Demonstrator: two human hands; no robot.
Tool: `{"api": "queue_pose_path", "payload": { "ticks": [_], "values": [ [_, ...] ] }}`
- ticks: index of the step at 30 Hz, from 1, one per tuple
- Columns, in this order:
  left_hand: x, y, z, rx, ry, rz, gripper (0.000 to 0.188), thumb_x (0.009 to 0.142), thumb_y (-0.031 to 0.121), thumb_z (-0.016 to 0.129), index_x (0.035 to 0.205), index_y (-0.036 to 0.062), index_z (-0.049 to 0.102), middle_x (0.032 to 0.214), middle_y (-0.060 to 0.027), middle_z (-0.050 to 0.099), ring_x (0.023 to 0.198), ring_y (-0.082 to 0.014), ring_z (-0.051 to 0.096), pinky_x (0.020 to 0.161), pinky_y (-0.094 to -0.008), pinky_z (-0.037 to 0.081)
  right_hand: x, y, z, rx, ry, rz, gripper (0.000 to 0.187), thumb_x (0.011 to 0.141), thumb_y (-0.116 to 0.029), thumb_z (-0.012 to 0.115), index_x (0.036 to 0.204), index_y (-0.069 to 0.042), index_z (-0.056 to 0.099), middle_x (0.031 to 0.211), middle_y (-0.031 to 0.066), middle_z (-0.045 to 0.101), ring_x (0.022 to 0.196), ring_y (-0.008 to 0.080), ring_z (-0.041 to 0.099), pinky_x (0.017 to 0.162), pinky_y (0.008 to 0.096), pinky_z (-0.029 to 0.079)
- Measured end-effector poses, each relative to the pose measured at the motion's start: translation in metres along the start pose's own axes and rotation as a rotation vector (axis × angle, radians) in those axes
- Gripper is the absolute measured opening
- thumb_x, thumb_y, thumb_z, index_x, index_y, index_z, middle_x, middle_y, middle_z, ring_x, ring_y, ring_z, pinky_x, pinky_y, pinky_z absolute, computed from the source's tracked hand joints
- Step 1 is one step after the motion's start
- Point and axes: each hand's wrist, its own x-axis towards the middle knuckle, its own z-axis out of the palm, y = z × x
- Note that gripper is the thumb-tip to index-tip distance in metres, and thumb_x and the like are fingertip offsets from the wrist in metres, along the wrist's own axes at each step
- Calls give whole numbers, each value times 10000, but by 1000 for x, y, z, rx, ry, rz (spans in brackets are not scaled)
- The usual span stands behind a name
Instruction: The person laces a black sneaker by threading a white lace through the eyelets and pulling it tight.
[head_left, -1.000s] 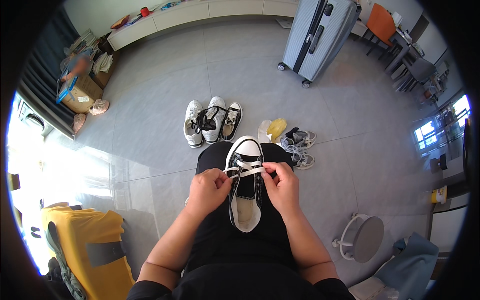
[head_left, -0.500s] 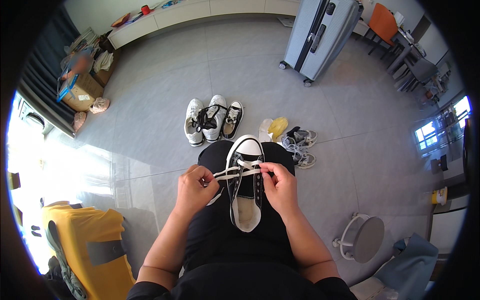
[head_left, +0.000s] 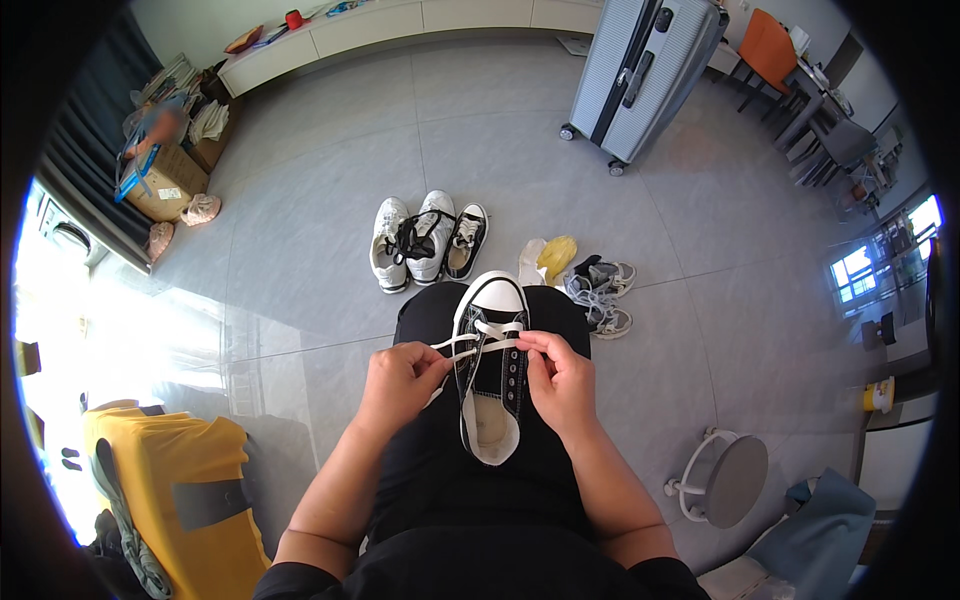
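A black canvas sneaker (head_left: 490,385) with a white rubber toe cap rests on my black-trousered lap, its toe pointing away from me. White shoelace (head_left: 490,330) crosses the upper part of its tongue, and the lower eyelets on the right flap have no lace in them. At the shoe's left side, my left hand (head_left: 405,384) pinches the lace between thumb and fingers. My right hand (head_left: 562,380) is closed at the right row of eyelets, with thumb and forefinger on the lace there.
Beyond my knees stand white shoes (head_left: 430,235) and a small black sneaker (head_left: 466,240). Grey sneakers (head_left: 600,290) lie to the right beside a yellow item (head_left: 556,257). A silver suitcase (head_left: 645,80), a round stool (head_left: 735,480) and a yellow-draped seat (head_left: 165,480) stand around.
My left hand has shifted slightly down and its fingertips are nearer the shoe's side. My right hand has dropped a little along the eyelets. The shoe stays on my lap.
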Motion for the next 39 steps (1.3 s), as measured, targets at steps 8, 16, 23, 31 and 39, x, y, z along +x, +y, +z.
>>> {"api": "queue_pose_path", "payload": {
  "ticks": [8, 16, 23, 31, 39],
  "values": [
    [-2, -10, 11, -201, -43, -153, 210, 900, 193, 636, 973, 11, 712, 588, -25, 617, 482, -70, 514, 457, -240, 409, -1, 1, 0, 30, -3, 47, 178, 898, 12, 556, 1060, -11, 626, 930, 64, 718, 563, 3, 497, 512, 173, 414],
    [4, -2, 18, -1268, -60, -529, 538, 979, 254, 534, 1459, 151, 314, 779, 43, 497, 549, -59, 386, 474, -206, 327, 0, -3, -1, 20, 10, 61, 157, 871, 11, 584, 1020, -8, 630, 906, 114, 713, 621, 104, 643, 536, 213, 482],
    [41, 9, -7, -1307, 227, -362, 287, 967, 277, 559, 1198, 108, 592, 783, 41, 478, 595, -40, 406, 498, -184, 341, 3, -7, -1, 3, 47, 42, 130, 860, -14, 625, 988, -10, 647, 865, 77, 685, 523, 62, 544, 483, 199, 422],
    [35, 42, 24, 167, 257, 795, 82, 783, 24, 660, 863, 32, 645, 787, -96, 573, 646, -256, 589, 558, -338, 486, 26, -27, 10, 292, -50, 57, 206, 890, -135, 669, 1020, 22, 646, 1033, 46, 550, 586, 30, 498, 492, 168, 401],
    [25, 45, 23, 145, 46, 723, 103, 789, 49, 678, 888, 32, 656, 785, -80, 580, 627, -274, 604, 530, -357, 493, 30, -28, -2, 621, -229, 437, 280, 882, -221, 687, 1049, 3, 669, 931, 20, 569, 527, 24, 451, 453, 177, 365]
  ]
}}
